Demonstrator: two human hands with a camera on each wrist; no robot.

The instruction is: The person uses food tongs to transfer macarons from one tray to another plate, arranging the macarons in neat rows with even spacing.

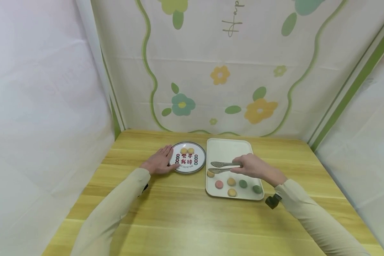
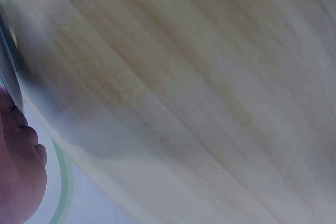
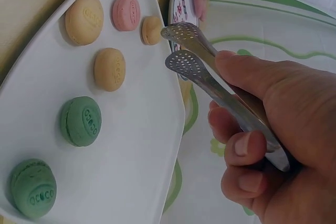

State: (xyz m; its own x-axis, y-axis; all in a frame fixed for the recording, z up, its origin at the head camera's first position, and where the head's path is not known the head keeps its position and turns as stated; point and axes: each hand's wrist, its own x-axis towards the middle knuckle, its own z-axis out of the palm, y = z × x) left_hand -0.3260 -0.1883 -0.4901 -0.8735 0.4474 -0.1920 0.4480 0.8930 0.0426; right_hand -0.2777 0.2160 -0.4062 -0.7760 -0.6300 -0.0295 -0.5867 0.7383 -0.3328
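We count six round macarons on the right-hand cream rectangular tray [image 1: 227,147]: three yellow [image 1: 232,182], one pink [image 1: 219,184], two green [image 1: 243,184]. Two yellow macarons [image 1: 190,150] lie on the left-hand white round plate [image 1: 187,145]; our left hand [image 1: 160,160], fingers straight, touches its left rim. Our right hand [image 1: 254,165] grips one pair of perforated metal tongs [image 1: 223,164], tips apart.

Plate [image 1: 201,153] btm txt [image 1: 187,166] illegible

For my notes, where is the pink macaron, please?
In the head view, the pink macaron lies at the near left of the tray, beside a yellow macaron.
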